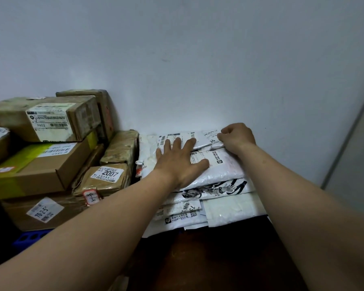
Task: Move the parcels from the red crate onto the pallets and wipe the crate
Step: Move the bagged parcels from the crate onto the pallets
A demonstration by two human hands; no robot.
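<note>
- Pressing flat with fingers spread, the left hand (pixel 177 162) grips nothing; it likely steadies the stack of white parcels (pixel 221 175).
- The right hand (pixel 236 137) curls on the top parcel (pixel 211 137), apparently squaring it against the wall (pixel 198 70).
- Cardboard boxes (pixel 42 164) stand just beside, on a blue pallet (pixel 29 238); the red crate is out of view.

A plain white wall (pixel 198 49) is at the back, with a dark brown floor (pixel 219 261) below and a grey panel (pixel 361 156) on the right.

poly mailers (pixel 225 168): white | printed mailer (pixel 219 189): white with black ink-brush figure | cardboard boxes (pixel 13 114): brown | lime-banded box (pixel 36 171): brown, yellow-green band | pallet (pixel 29 238): blue | wall (pixel 198 59): pale grey
</note>
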